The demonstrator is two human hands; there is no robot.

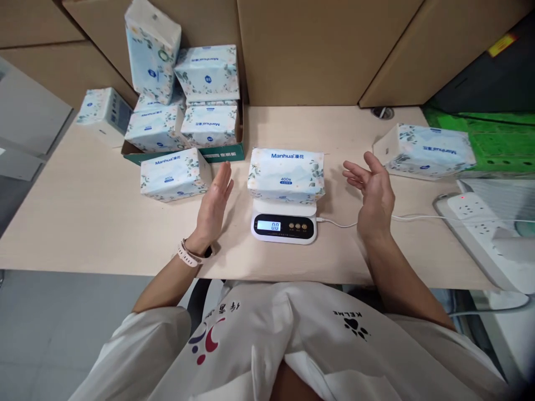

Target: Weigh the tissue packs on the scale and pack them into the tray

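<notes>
A pack of tissues rests on a white digital scale, whose lit display reads 0.0. My left hand is held to the left of that pack, fingers stretched out, touching nothing. Close beside it on the table lies another tissue pack. On the scale's other side my right hand is raised with its fingers apart and nothing in it. Behind that hand, at the right, lies one more tissue pack.
Several tissue packs are stacked in a green-edged carton at the back left; another pack stands farther left. Cardboard boxes line the back. A white cable runs from the scale past a power strip.
</notes>
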